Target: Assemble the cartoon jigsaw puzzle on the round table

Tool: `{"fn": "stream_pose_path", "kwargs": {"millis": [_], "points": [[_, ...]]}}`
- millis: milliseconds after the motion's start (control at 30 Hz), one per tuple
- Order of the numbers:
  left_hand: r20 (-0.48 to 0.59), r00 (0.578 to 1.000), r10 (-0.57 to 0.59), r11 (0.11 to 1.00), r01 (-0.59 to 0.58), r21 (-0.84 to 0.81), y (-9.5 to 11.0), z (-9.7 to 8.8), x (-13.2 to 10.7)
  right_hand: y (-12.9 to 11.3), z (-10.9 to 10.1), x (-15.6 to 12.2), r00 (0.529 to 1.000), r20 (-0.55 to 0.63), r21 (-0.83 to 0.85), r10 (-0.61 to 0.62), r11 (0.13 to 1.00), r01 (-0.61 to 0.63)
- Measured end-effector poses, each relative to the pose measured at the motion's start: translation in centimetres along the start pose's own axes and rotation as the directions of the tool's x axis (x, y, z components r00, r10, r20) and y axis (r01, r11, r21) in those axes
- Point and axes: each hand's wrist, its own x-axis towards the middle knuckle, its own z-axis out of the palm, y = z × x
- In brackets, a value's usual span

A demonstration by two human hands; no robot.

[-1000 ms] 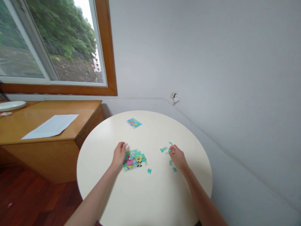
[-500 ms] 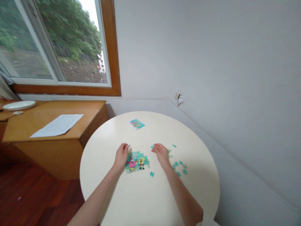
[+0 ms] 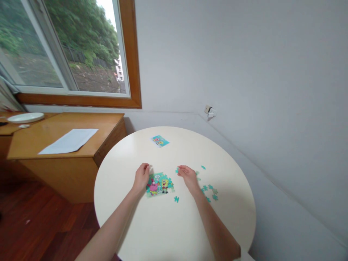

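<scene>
A partly built cartoon puzzle lies near the middle of the round cream table. My left hand rests curled against the puzzle's left edge. My right hand hovers just right of the puzzle's top corner and pinches a teal puzzle piece in its fingertips. One loose teal piece lies below the puzzle. Several more teal pieces are scattered to the right of my right hand.
A small picture card lies at the table's far side. A wooden desk with a paper sheet and a white plate stands to the left under a window. A wall socket sits in the corner.
My right hand has come left from the scattered pieces to the puzzle's upper right corner, carrying a teal piece. My left hand has stayed at the puzzle's left edge.
</scene>
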Motion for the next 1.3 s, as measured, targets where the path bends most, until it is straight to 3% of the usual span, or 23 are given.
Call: {"fn": "stream_pose_path", "kwargs": {"millis": [100, 233, 433, 633, 767, 867, 1133, 1300], "points": [[-0.005, 1.0, -0.001, 1.0, 0.001, 0.004, -0.1, 0.0, 0.0, -1.0, 0.3, -1.0, 0.98, 0.194, -0.088, 0.039, 0.996, -0.022], [-0.012, 1.0, 0.001, 1.0, -0.001, 0.009, 0.0, 0.1, 0.1, -2.2, 1.0, -2.6, 0.935, 0.349, -0.183, 0.062, 0.983, 0.003], [-0.026, 1.0, -0.015, 1.0, 0.015, -0.002, 0.0, 0.2, 0.1, -2.8, 3.2, -3.5, 0.88, 0.456, -0.233, 0.135, 0.972, -0.028], [-0.135, 0.988, -0.079, 0.978, 0.051, -0.201, -0.6, 0.2, 0.7, -2.2, 7.3, -3.2, 0.82, 0.554, -0.28, 0.143, 0.96, 0.022], [-0.19, 0.969, -0.154, 0.935, 0.081, -0.345, -1.2, -0.1, 1.2, -0.8, 9.5, -2.8, 0.82, 0.554, -0.329, 0.145, 0.943, 0.055], [-0.189, 0.966, -0.179, 0.912, 0.091, -0.401, -1.3, -0.2, 1.3, 0.0, 10.0, -2.6, 0.817, 0.547, -0.334, 0.184, 0.942, 0.011], [-0.172, 0.97, -0.171, 0.919, 0.094, -0.384, -0.9, -0.3, 1.6, -0.9, 8.8, -1.8, 0.888, 0.418, -0.184, 0.191, 0.975, -0.124], [-0.1, 0.982, -0.157, 0.909, 0.104, -0.404, -0.6, -0.6, 1.8, -1.7, 8.6, -1.6, 0.916, 0.342, -0.093, 0.208, 0.978, -0.187]]}}
